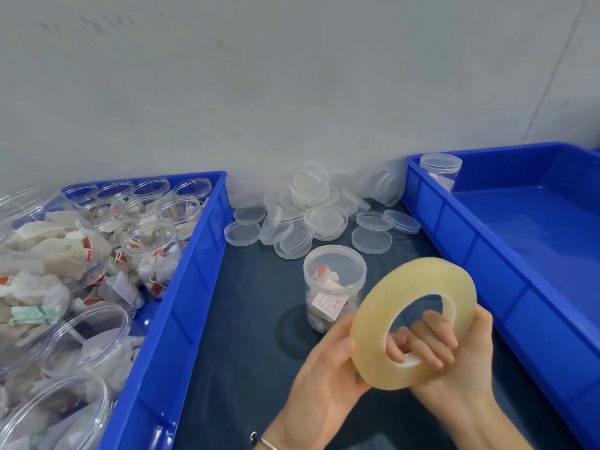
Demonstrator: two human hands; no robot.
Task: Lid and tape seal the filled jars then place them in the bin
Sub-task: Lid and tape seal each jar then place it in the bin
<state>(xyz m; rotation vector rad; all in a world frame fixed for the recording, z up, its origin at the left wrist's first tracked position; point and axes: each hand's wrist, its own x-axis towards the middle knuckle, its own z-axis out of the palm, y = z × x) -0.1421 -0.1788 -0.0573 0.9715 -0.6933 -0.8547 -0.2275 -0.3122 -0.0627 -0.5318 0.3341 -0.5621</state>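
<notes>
Both hands hold a roll of clear tape above the tabletop.

The left hand [328, 365] grips the tape [414, 323] at its lower left edge, and the right hand [461, 355] holds it from the right, with its fingers [428, 342] curled through the core. Just behind the tape a lidded jar [334, 287] of packets stands upright on the dark tabletop [253, 319]. Farther back, a heap of clear lids [311, 212] lies against the wall. The blue bin [487, 254] on the right holds one lidded jar [440, 170] in its far left corner. The blue bin [181, 287] on the left is crowded with open jars [149, 251] stuffed with packets.
</notes>
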